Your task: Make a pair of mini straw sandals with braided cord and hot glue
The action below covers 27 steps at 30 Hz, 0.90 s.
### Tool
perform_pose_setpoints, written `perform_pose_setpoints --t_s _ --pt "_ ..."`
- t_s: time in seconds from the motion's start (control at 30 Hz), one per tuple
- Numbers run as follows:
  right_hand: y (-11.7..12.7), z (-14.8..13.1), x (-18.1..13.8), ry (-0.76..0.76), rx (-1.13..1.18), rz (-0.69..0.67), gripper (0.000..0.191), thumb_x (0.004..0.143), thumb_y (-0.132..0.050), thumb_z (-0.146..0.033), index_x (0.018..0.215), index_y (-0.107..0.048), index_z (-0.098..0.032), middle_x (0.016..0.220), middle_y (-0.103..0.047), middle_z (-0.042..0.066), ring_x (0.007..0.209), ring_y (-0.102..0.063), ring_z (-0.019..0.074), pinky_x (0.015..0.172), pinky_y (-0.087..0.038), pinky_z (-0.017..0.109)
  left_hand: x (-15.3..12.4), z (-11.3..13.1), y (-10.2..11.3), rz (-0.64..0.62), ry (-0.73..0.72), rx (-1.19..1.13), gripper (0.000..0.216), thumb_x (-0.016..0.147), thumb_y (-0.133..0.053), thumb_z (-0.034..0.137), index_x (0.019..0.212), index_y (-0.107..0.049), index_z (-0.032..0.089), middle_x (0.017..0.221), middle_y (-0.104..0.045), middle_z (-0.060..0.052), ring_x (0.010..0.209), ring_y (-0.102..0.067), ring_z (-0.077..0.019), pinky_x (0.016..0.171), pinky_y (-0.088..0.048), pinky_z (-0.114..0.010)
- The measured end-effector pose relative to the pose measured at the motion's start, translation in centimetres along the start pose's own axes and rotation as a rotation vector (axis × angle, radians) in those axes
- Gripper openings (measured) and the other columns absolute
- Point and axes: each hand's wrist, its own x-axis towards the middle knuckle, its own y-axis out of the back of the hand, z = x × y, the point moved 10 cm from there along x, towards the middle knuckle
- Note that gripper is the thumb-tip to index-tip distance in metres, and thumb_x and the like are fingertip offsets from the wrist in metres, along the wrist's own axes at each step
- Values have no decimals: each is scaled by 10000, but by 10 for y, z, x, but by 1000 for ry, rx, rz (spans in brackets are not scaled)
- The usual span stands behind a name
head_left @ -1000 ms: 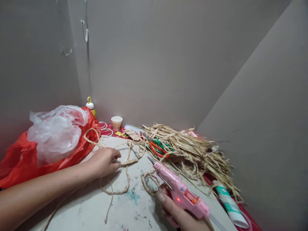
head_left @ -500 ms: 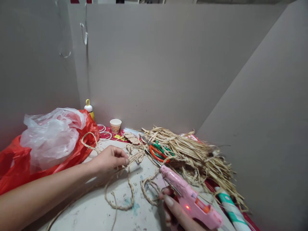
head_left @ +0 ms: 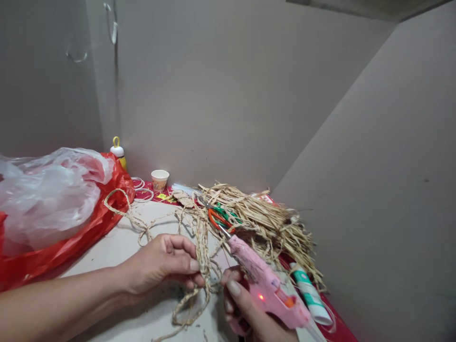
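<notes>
My left hand (head_left: 167, 263) is closed, thumb and fingers pinching a braided straw piece (head_left: 202, 247) made of several cords side by side. Below the fingers, a loose loop of braided cord (head_left: 190, 308) hangs down onto the table. My right hand (head_left: 245, 304) is wrapped around a pink hot glue gun (head_left: 263, 275), whose red light is lit. The gun's metal nozzle points up and left, near scissors with orange handles (head_left: 219, 219). More braided cord (head_left: 131, 216) lies beyond my left hand, looped at its end.
A bundle of dry straw (head_left: 263, 218) lies at the right, with green-handled scissors (head_left: 228, 213) against it. A green-and-white roll (head_left: 309, 294) is near the right edge. Red and white plastic bags (head_left: 53, 190) fill the left. A paper cup (head_left: 160, 180) and a bottle (head_left: 118, 153) stand by the grey wall.
My left hand has moved nearer the glue gun, and the straw piece now stands more upright in its grip. The view has shifted to the right.
</notes>
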Motion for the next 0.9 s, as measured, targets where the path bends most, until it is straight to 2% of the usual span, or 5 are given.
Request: perform_pose_setpoints --t_s 0.4,0.6,0.7,0.77,0.9 --pt "-28 4 -5 -29 61 -214 354 699 -816 -464 761 -644 -161 563 -480 -54 502 -378 73 456 -279 195 -4 -19 -7 -7 -19 29 260 648 -834 250 763 -640 120 640 -639 -2 552 -565 -83 561 -428 -195" --pt "-24 8 -6 -59 78 -184 344 703 -819 -446 792 -658 -156 546 -505 -52 483 -403 73 454 -290 195 -6 -13 -7 3 -34 126 280 668 -810 310 787 -625 136 631 -613 13 509 -532 -81 523 -435 -206" --pt "-20 2 -4 -66 112 -147 337 730 -796 -458 756 -657 -152 552 -562 -28 479 -465 81 453 -339 189 -16 25 -6 65 -331 481 98 784 -700 233 804 -660 146 689 -648 -17 609 -584 -111 588 -461 -221" --pt "-22 -2 -5 -94 139 -163 359 750 -773 -483 717 -658 -144 532 -570 -21 461 -477 74 456 -360 183 -39 60 -23 87 -745 858 80 836 -609 134 861 -685 142 744 -678 -55 686 -615 -139 644 -481 -244" --pt "-33 1 -13 -180 178 -242 367 729 -790 -487 740 -688 -135 541 -612 -5 465 -505 75 473 -370 185 -82 58 -64 -99 -1332 1407 239 876 -504 100 1068 -647 87 840 -696 -139 723 -621 -197 634 -504 -299"
